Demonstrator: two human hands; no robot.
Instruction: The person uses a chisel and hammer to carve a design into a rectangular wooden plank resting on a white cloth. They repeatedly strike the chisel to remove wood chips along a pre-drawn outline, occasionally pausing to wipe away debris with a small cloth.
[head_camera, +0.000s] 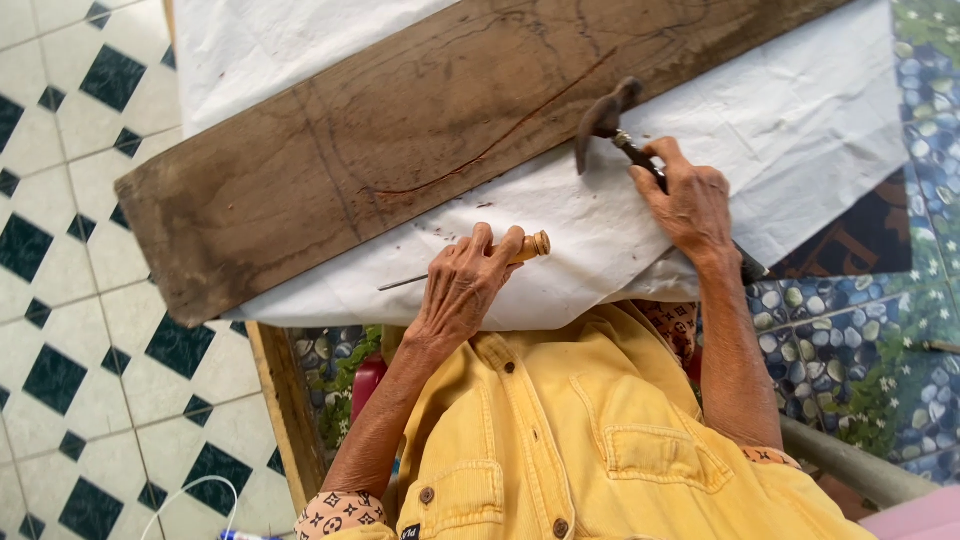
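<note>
A long brown wooden plank (400, 140) lies slanted across white paper (780, 130), with drawn lines and a carved groove on its face. My left hand (465, 285) grips a chisel (535, 245) with a wooden handle; its thin metal blade points left along the plank's near edge. My right hand (690, 205) holds a hammer (605, 120) by its handle, with the dark head raised over the plank's edge. Small wood chips lie on the paper by the chisel.
White floor tiles with dark diamonds (80, 330) lie to the left. A pebble-patterned mat (850, 340) spreads at the right. A wooden frame edge (285, 410) runs below the paper. My yellow shirt (580, 440) fills the bottom middle.
</note>
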